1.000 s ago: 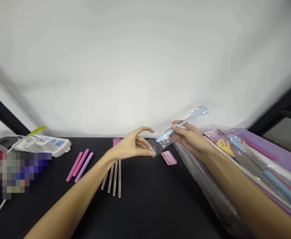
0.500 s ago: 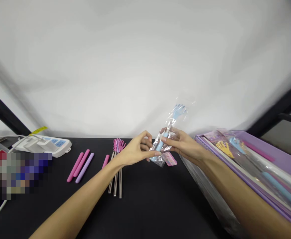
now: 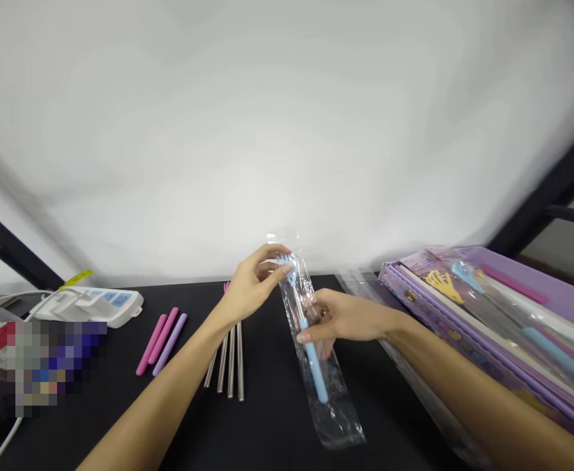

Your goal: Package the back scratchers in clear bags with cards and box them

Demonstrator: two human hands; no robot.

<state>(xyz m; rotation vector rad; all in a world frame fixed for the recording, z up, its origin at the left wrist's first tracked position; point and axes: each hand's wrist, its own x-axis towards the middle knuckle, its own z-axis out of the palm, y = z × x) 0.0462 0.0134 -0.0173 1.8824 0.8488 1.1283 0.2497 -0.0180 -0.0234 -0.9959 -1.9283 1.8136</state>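
A light-blue back scratcher (image 3: 316, 368) in a clear plastic sleeve (image 3: 338, 425) slants over the black tabletop, its hand-shaped head at the top. My left hand (image 3: 255, 278) pinches the sleeve and the scratcher's head between thumb and fingers. Lower down, my right hand (image 3: 346, 317) grips it where the metal rod meets the blue handle. Just left of it lie several metal rods (image 3: 231, 369), their pink ends mostly hidden behind my left hand. Two pink handle tubes (image 3: 163, 335) and a lilac one (image 3: 170, 345) rest further left.
On the right stands a purple box (image 3: 527, 294) holding a yellow scratcher head (image 3: 444, 286) and more bagged blue scratchers. Clear plastic bags (image 3: 414, 376) lie along its near side. A white power strip (image 3: 91, 304) with plugs and cables sits at the back left.
The back scratcher has come down and left, and its head now tilts left. My left hand has shifted from its handle end to its head; my right hand still holds it, lower.
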